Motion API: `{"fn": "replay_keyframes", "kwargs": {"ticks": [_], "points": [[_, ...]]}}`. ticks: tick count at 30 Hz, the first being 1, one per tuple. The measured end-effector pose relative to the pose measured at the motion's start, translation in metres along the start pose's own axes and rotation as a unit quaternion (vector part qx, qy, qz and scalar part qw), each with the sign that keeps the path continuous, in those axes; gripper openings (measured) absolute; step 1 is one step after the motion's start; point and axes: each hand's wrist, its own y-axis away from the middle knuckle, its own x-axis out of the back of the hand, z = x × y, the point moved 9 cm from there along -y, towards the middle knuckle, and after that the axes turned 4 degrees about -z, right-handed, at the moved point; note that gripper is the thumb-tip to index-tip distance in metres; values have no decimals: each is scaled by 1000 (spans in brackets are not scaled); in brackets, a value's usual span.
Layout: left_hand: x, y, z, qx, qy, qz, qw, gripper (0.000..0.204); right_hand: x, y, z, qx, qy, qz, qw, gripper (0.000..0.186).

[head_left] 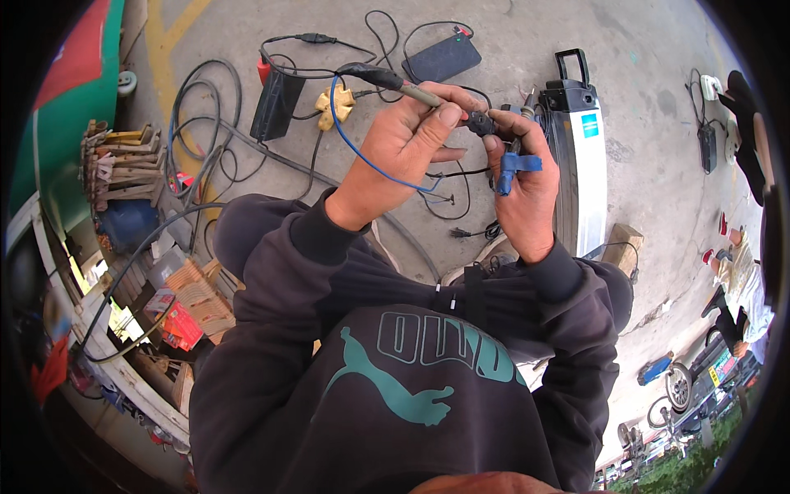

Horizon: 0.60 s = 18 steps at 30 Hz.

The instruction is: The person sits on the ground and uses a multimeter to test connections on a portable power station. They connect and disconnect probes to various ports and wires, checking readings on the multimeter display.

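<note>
The person is crouching over a concrete floor [625, 123], and both hands are meeting just above the long white battery case [580, 177] lying there. The left hand [403, 144] is closing around a soldering iron [387, 81], gripping it like a pen with the tip aimed at a small black connector [480, 123]. The right hand [520, 185] is pinching that connector between thumb and forefinger, with a blue plug [514, 165] tucked under its other fingers. A thin blue wire [362, 152] is looping down from the connector across the left wrist.

The risk is plain — the iron's tip is working right beside bare fingertips, so a slip could burn them, and the blue wire hanging across the wrist could snag and tug the connector off line.

Well to the left of the battery case, an open tray [177, 300] is holding small boxes and packets, and further left a rack [123, 169] is holding stacked pale parts; what they are is too small to tell. A black charger [273, 103] and a yellow splitter [336, 104] are lying between.
</note>
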Motion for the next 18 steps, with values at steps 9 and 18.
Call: {"fn": "replay_keyframes", "kwargs": {"ticks": [9,18], "points": [[4,2,0,-28,-55,21,998,28,-1,1,4,3,-9,10,1000,25],[-13,1,-10,-47,49,-44,997,34,-3,3,8,-31,-145,20,989,26]]}}
